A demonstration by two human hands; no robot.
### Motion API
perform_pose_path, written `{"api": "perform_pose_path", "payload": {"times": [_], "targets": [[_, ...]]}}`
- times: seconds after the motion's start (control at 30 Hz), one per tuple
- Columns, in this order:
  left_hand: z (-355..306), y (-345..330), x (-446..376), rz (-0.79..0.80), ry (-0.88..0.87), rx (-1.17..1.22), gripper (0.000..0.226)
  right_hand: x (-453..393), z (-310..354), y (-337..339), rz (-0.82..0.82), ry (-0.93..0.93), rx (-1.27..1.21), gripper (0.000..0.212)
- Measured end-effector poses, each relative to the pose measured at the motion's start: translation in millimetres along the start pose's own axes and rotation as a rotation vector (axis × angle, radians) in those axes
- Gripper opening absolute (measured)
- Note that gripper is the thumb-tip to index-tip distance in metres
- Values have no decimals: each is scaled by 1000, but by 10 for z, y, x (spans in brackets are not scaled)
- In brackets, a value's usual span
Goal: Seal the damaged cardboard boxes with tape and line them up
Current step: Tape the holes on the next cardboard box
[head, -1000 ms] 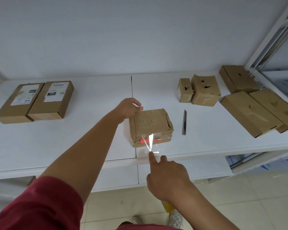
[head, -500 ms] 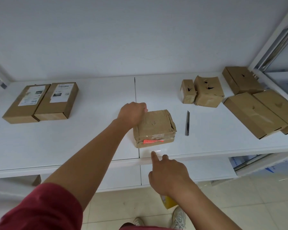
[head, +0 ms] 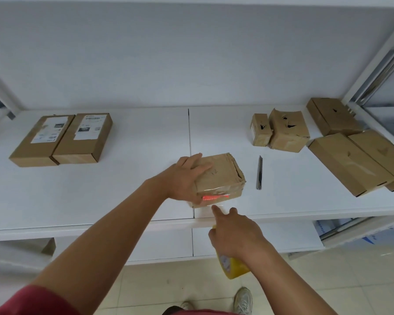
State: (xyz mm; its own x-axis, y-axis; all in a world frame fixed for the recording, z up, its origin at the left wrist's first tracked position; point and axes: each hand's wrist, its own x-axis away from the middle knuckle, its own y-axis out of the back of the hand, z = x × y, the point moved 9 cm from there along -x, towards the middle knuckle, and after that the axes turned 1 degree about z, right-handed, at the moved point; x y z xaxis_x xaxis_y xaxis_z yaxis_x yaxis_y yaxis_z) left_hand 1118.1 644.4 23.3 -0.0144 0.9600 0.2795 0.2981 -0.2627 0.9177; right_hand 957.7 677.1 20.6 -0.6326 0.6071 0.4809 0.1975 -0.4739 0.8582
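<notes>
Cardboard box [head: 221, 176] near shelf [head: 123, 178] front edge, under left hand [head: 187, 178].

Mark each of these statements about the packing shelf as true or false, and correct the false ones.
1. The left hand rests on the crumpled box. True.
2. The right hand holds the utility knife. False: the knife lies on the shelf; the hand grips a yellow tape roll.
3. Two labelled boxes sit side by side at the left. True.
4. The crumpled box is stacked on another box. False: it sits directly on the shelf.
</notes>
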Motion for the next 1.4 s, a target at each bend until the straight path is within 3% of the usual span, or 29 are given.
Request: {"api": "perform_pose_path", "payload": {"times": [0.13, 0.23, 0.37, 0.5, 0.6, 0.7, 0.8, 1.07, 1.23, 1.4], "targets": [[242, 236, 36, -111, 117, 107, 114, 66, -115, 275, -71, 34, -78, 63], [527, 521, 102, -248, 261, 362, 113, 104, -184, 711, -244, 75, -134, 63], [657, 902, 139, -425, 312, 627, 101, 156, -150, 1124, -429, 133, -147, 64], [668, 1195, 199, -588, 315, 758, 90, 155, -143, 1211, -428, 176, -131, 67], [583, 1258, 199, -569, 287, 896, 80, 109, -172, 1218, -403, 196, -140, 71], [448, 1220, 178, -439, 224, 1114, 79, 61, -180, 1216, -399, 227, -155, 73], [335, 1157, 184, -308, 191, 1200, 64, 21, -209, 1209, -409, 222, -152, 72], [303, 818, 175, -129, 184, 1339, 73, -35, -257, 1246, -479, 212, -158, 72], [224, 605, 73, -209, 201, 1439, 64, -29, -282, 1310, -531, 201, -132, 69], [75, 474, -63, -404, 257, 1704, 79, -3, -194, 1365, -563, 229, -142, 70]]}}
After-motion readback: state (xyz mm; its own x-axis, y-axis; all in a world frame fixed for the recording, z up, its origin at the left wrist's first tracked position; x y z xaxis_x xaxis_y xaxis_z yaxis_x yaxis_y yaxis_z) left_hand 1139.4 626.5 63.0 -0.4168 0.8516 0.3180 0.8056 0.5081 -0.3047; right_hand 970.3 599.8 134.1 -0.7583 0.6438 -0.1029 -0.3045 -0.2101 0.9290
